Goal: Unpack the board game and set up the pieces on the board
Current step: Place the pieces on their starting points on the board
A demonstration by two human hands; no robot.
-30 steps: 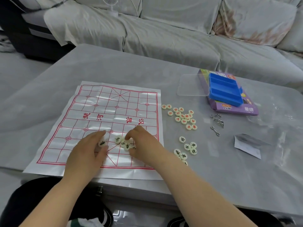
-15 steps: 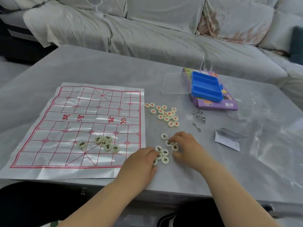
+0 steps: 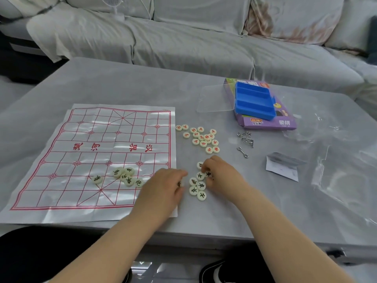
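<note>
Head: right hand pinches black piece.

Soft even light, faint shadows, white glare streaks on the glossy board at 9 o'clock, table edges bowed by the wide lens, sofa at 12 o'clock slightly soft.

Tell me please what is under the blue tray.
The blue tray rests on the purple game box, whose front and right edges stick out. The box face beneath the tray is covered, so what is printed there cannot be seen.
</note>
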